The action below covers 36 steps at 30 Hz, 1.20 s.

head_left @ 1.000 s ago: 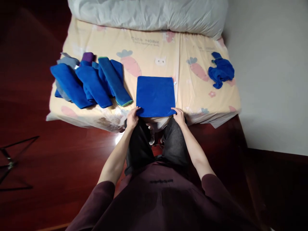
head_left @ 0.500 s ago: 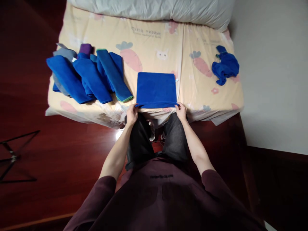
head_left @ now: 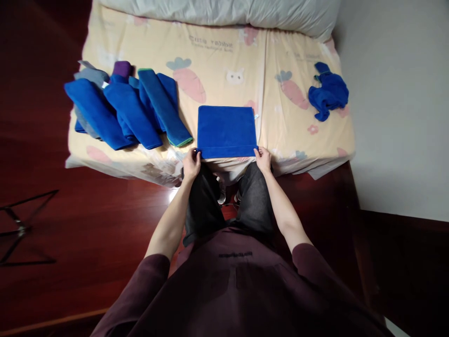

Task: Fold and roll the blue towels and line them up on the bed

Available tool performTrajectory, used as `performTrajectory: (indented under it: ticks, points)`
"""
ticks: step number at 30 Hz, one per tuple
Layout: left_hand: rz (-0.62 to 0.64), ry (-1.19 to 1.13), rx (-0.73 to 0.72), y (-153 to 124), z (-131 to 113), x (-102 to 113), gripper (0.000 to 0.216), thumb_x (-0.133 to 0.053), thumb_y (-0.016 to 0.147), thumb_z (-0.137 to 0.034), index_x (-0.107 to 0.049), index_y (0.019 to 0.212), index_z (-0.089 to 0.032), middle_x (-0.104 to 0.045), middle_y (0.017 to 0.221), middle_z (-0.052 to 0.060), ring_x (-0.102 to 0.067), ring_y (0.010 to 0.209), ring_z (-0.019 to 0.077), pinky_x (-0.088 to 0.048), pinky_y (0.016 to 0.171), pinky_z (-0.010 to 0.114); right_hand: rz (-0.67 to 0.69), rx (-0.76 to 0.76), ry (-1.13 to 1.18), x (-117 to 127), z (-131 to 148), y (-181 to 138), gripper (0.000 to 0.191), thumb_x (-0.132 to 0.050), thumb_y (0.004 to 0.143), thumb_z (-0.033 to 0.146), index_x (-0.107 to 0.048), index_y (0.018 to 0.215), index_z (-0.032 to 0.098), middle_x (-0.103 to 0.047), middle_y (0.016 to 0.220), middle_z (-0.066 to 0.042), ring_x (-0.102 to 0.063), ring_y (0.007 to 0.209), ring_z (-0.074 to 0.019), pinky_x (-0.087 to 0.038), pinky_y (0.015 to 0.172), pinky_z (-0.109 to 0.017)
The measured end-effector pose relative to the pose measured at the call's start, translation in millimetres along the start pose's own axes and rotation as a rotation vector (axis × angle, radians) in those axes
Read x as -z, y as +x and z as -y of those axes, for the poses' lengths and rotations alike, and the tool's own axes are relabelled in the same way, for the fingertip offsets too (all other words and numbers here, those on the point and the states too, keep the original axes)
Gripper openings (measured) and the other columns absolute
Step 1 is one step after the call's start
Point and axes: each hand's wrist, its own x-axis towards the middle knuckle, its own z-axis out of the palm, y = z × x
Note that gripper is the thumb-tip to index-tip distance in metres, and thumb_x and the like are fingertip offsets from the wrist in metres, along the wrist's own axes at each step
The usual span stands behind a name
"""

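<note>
A blue towel (head_left: 226, 126) lies flat as a rectangle near the front edge of the bed, a narrow strip of its near edge folded over. A small white tag sticks out from its right side. My left hand (head_left: 191, 164) pinches the near left corner between thumb and fingers. At the near right corner, my right hand (head_left: 263, 160) pinches the cloth in the same way. Left of it lie several folded or rolled towels, among them a blue one (head_left: 98, 114) and a teal one with green edging (head_left: 164, 107).
A crumpled blue cloth (head_left: 329, 91) lies at the right of the bed. The carrot-print sheet (head_left: 224, 61) covers the bed, with a pale quilt (head_left: 224, 11) along the far side. A black tripod (head_left: 21, 229) stands on the dark red floor at left. A wall rises at right.
The towel's near edge, loose and slightly gathered before, now lies as a flat, straight folded strip. Both hands keep their pinch on the corners and have moved very little.
</note>
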Motion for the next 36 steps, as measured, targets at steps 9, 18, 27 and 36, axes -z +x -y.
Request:
performTrajectory:
  ticks: [9,18,27,36]
  points:
    - [0.046,0.01,0.009,-0.3,6.4,0.2,0.029,-0.057,0.105,-0.04,-0.063,0.126,-0.02,-0.075,0.113,0.012,-0.073,0.102,0.0256,-0.058,0.101,0.041,-0.029,0.015,-0.013,-3.1,1.0,-1.7,0.032,-0.064,0.103,0.049,-0.077,0.108,0.02,-0.081,0.1,-0.011,-0.077,0.09,-0.024,-0.063,0.092,-0.037]
    - [0.04,-0.004,-0.007,-1.1,6.6,-0.3,0.033,-0.057,0.105,-0.042,-0.063,0.129,-0.02,-0.074,0.114,0.012,-0.072,0.102,0.0251,-0.057,0.1,0.04,-0.038,0.011,0.012,-2.3,5.9,-2.8,0.025,-0.065,0.099,0.04,-0.077,0.104,0.018,-0.081,0.097,-0.012,-0.077,0.088,-0.0248,-0.064,0.092,-0.038]
    - [0.018,0.0,-0.004,-1.7,1.7,1.7,0.039,-0.059,0.104,-0.038,-0.059,0.139,-0.021,-0.071,0.108,0.01,-0.069,0.094,0.0242,-0.057,0.097,0.041,-0.017,0.0,0.051,1.2,11.1,-3.6,0.028,-0.064,0.097,0.046,-0.071,0.101,0.019,-0.08,0.096,-0.013,-0.077,0.086,-0.0251,-0.064,0.088,-0.04]
    - [0.039,0.024,-0.049,-3.5,-2.0,5.7,0.03,-0.053,0.105,-0.033,-0.065,0.131,-0.023,-0.067,0.112,0.012,-0.068,0.101,0.0262,-0.057,0.1,0.043,-0.04,0.01,0.052,3.3,15.5,-5.4,0.023,-0.064,0.094,0.042,-0.069,0.096,0.02,-0.078,0.091,-0.01,-0.074,0.08,-0.0227,-0.063,0.082,-0.037]
